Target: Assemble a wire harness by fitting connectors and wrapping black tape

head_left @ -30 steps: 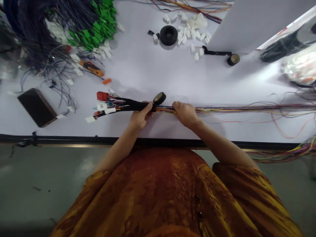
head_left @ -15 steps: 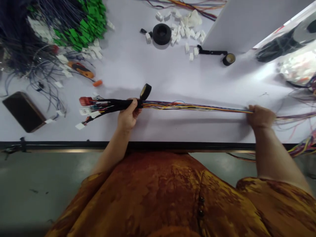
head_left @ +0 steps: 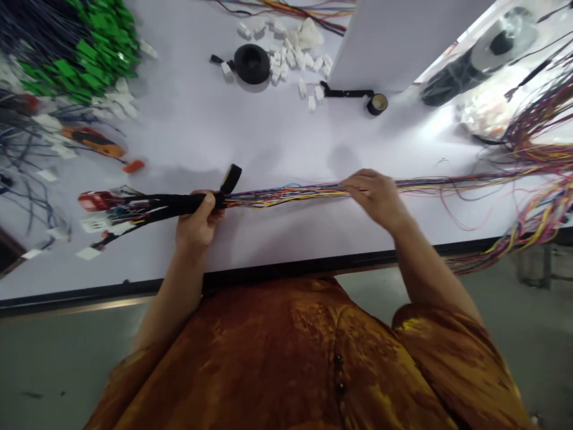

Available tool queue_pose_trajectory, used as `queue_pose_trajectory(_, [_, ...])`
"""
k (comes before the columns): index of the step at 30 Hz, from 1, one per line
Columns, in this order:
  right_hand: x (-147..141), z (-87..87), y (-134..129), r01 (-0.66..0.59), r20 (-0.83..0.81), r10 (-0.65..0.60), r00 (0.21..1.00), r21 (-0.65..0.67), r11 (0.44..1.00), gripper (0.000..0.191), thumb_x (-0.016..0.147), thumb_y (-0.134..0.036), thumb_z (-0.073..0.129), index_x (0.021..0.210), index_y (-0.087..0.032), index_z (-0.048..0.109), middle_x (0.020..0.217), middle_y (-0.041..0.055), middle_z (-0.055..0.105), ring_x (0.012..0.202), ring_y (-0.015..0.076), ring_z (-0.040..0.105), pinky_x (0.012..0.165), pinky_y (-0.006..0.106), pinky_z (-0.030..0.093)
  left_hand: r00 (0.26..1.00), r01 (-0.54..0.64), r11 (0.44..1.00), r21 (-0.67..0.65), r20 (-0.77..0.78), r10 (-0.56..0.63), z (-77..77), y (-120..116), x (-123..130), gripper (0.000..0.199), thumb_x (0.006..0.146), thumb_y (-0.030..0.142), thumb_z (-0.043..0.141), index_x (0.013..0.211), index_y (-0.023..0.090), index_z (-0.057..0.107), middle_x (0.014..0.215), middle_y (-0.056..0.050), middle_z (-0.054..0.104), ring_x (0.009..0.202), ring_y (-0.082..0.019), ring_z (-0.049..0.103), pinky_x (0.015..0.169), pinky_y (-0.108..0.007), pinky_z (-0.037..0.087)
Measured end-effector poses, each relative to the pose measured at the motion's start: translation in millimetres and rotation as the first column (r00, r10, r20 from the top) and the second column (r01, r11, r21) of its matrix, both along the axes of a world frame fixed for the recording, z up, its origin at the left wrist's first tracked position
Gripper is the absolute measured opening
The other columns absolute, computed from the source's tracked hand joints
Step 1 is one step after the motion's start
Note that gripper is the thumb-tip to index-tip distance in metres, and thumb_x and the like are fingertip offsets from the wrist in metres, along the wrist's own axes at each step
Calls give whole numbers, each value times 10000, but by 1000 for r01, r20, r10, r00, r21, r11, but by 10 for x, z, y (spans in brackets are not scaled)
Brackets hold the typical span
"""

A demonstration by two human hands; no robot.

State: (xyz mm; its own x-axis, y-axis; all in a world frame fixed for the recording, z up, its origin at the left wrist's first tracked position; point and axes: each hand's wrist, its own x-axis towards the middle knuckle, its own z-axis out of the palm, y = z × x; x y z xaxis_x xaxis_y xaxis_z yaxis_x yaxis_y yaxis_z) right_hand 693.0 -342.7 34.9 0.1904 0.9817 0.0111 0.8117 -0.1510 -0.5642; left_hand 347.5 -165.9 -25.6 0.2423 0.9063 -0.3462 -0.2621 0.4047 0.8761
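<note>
A wiring harness (head_left: pixel 282 192) of many coloured wires stretches across the table in front of me. My left hand (head_left: pixel 199 218) is closed around its black-taped section, thumb on top. Left of that hand, taped branches end in a red connector (head_left: pixel 95 201) and white connectors (head_left: pixel 95 224). A roll of black tape (head_left: pixel 231 178) stands at the end of the wrapped part, just right of my left thumb. My right hand (head_left: pixel 373 196) is closed over the loose wires farther right, fingertips pinched on the bundle.
Another black tape roll (head_left: pixel 252 64) lies at the back beside white connectors (head_left: pixel 286 57). A small tape roll (head_left: pixel 377 104) sits near a white panel (head_left: pixel 403 42). Green connectors (head_left: pixel 96 54) and an orange-handled tool (head_left: pixel 94 141) are at left. Coloured wires (head_left: pixel 532 209) hang over the right edge.
My right hand has slid left along the wires, closer to my left hand. My left hand still grips the taped section. The view has turned and shifted right.
</note>
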Motion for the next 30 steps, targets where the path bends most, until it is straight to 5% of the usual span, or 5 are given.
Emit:
queue_pose_trajectory(7, [-555,-219,598,-199,96,215,972,-155,968,203,980,-285,522,935,-173,685,985,83,674,932,204,587,847,322,425,999,-21,1000,-6,-28,21,13,-30,20,183,750,281,870,744,233,693,809,26,709,579,-76,605,482,-178,493])
queue_pose_trajectory(12, [-661,-138,688,-284,154,339,928,-293,913,245,1011,-353,485,953,-168,633,957,78,663,810,187,544,754,313,351,994,-98,995,-14,-40,97,29,-60,39,140,754,223,851,738,208,712,805,9,707,500,-44,524,361,-144,370])
queue_pose_trajectory(17, [-660,-163,669,-350,191,398,897,-241,905,382,1067,-373,344,900,-190,635,924,60,670,772,170,547,753,312,343,989,-148,984,-99,10,150,42,-70,91,124,821,190,798,763,193,689,770,31,686,483,-20,511,389,-129,393])
queue_pose_trajectory(23, [-686,-422,575,-299,293,344,892,-189,935,372,1055,-307,370,857,-178,657,883,92,686,809,193,577,792,345,367,990,-137,982,-130,-13,137,36,-51,101,139,802,203,815,775,190,679,781,43,691,450,-6,487,380,-120,393])
queue_pose_trajectory(30, [-371,-552,329,-79,-95,85,992,63,995,258,995,-278,505,843,-175,686,851,54,627,777,158,586,742,290,441,999,-45,999,14,-17,45,-28,-56,0,192,737,276,860,771,193,690,815,1,715,457,-43,529,380,-162,424])
